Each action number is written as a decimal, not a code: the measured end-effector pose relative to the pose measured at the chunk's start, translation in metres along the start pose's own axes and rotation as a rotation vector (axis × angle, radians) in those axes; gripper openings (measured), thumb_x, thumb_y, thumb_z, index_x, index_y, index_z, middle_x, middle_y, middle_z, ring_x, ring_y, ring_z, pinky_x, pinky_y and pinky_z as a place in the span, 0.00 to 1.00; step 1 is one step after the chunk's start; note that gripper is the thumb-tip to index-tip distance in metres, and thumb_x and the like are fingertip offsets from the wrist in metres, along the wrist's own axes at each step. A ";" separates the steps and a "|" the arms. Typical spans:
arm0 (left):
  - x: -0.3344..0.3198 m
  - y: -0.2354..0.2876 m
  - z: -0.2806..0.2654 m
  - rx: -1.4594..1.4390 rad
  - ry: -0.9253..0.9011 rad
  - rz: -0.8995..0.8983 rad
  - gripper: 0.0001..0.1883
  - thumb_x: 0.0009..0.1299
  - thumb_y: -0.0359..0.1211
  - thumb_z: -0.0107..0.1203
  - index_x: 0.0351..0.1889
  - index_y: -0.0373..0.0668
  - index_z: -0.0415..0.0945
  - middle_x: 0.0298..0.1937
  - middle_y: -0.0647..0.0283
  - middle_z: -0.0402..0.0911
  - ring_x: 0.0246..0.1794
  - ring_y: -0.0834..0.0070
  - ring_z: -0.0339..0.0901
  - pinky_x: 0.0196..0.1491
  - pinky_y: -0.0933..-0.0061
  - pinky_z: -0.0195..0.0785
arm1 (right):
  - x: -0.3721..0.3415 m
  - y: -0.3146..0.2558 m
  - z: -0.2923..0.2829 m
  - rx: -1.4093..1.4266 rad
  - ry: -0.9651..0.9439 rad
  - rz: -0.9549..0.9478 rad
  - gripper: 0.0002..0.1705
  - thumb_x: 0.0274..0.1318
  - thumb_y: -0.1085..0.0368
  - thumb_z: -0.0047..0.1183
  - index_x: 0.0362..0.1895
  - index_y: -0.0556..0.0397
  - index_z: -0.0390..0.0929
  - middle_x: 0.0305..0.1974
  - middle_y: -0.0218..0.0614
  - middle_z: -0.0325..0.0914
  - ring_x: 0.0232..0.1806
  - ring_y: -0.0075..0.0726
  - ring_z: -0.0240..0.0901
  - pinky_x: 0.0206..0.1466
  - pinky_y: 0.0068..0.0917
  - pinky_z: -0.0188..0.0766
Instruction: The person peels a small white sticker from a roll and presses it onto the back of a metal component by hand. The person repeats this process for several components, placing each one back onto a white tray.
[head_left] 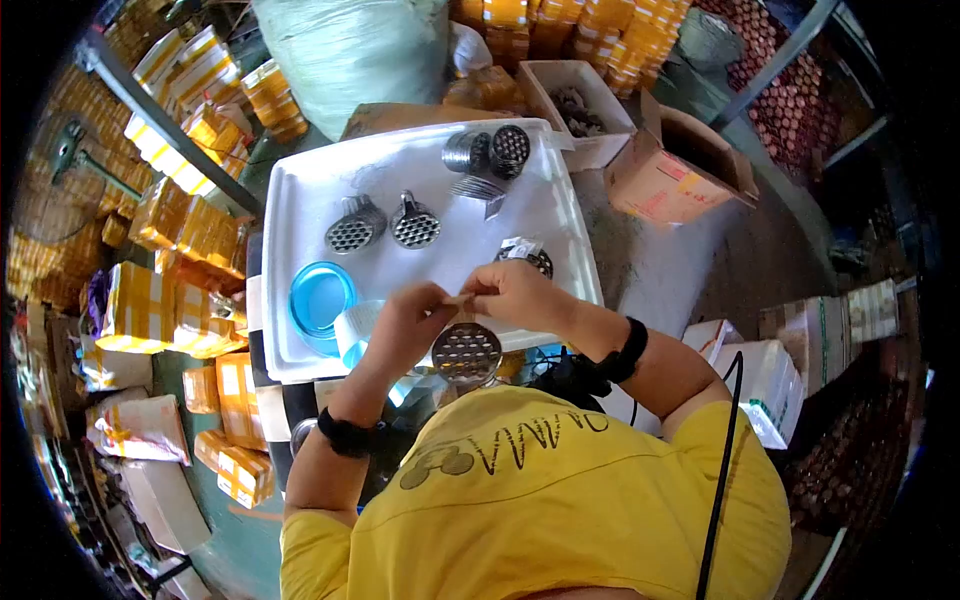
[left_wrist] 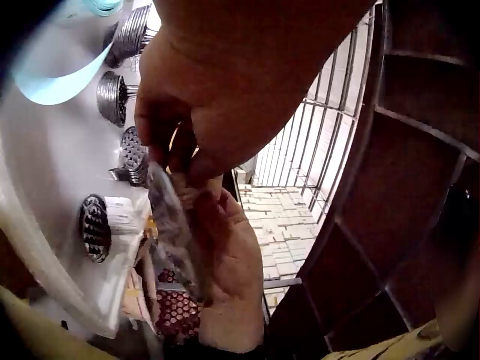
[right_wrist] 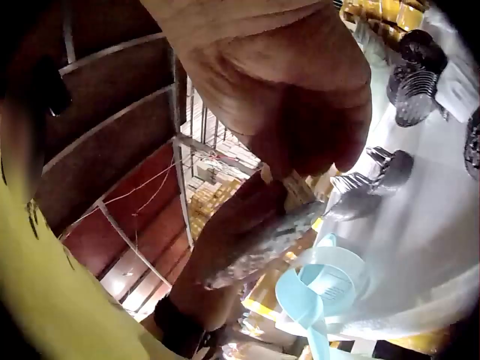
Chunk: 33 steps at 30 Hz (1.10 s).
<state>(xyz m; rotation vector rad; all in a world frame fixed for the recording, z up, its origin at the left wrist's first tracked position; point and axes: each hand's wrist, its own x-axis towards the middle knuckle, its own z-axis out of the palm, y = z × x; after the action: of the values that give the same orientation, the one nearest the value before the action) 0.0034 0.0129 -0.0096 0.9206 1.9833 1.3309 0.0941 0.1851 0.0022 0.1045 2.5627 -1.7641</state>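
A round perforated metal disc [head_left: 466, 354] hangs below both hands, held at its top end near the person's chest. The left hand [head_left: 408, 318] and right hand [head_left: 522, 294] meet there, fingertips pinching a small tan piece [head_left: 459, 301] at the disc's upper end. Seen from the left wrist, the disc [left_wrist: 171, 225] is edge-on and blurred between the left hand [left_wrist: 217, 97] and the right hand [left_wrist: 234, 277]. The right wrist view shows the disc [right_wrist: 262, 247] tilted under the right hand [right_wrist: 300, 112].
On the white tray [head_left: 283, 215] stand stacks of perforated metal pieces [head_left: 354, 228], a blue round container [head_left: 322, 298] and a pale blue item [head_left: 358, 326] beside the left hand. Behind it are a large wrapped sack [head_left: 350, 60], a foam box [head_left: 575, 110] and an open carton [head_left: 670, 180].
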 end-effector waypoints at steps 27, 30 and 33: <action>-0.072 -0.056 -0.087 0.456 0.660 0.018 0.10 0.56 0.24 0.57 0.36 0.37 0.74 0.27 0.62 0.75 0.25 0.76 0.71 0.33 0.79 0.66 | -0.001 0.041 -0.041 -0.445 0.341 -0.035 0.10 0.47 0.65 0.51 0.35 0.55 0.76 0.33 0.43 0.76 0.36 0.44 0.73 0.38 0.36 0.70; -0.087 -0.065 -0.075 0.566 0.484 -0.096 0.30 0.50 0.28 0.63 0.52 0.42 0.66 0.46 0.55 0.70 0.42 0.64 0.69 0.44 0.69 0.66 | 0.012 0.024 -0.008 -0.449 0.053 -0.068 0.11 0.47 0.63 0.53 0.34 0.56 0.77 0.29 0.44 0.77 0.31 0.39 0.74 0.35 0.29 0.69; -0.086 -0.083 -0.059 0.670 0.428 -0.102 0.40 0.47 0.28 0.65 0.60 0.45 0.58 0.52 0.54 0.65 0.46 0.62 0.66 0.49 0.67 0.64 | 0.025 0.007 0.024 -0.329 -0.364 0.012 0.14 0.49 0.58 0.51 0.36 0.56 0.77 0.31 0.43 0.77 0.33 0.38 0.74 0.38 0.29 0.68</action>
<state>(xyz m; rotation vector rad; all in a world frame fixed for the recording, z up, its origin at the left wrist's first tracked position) -0.0097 -0.1098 -0.0601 0.8378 2.8593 0.8490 0.0692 0.1665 -0.0147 -0.1907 2.5216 -1.1978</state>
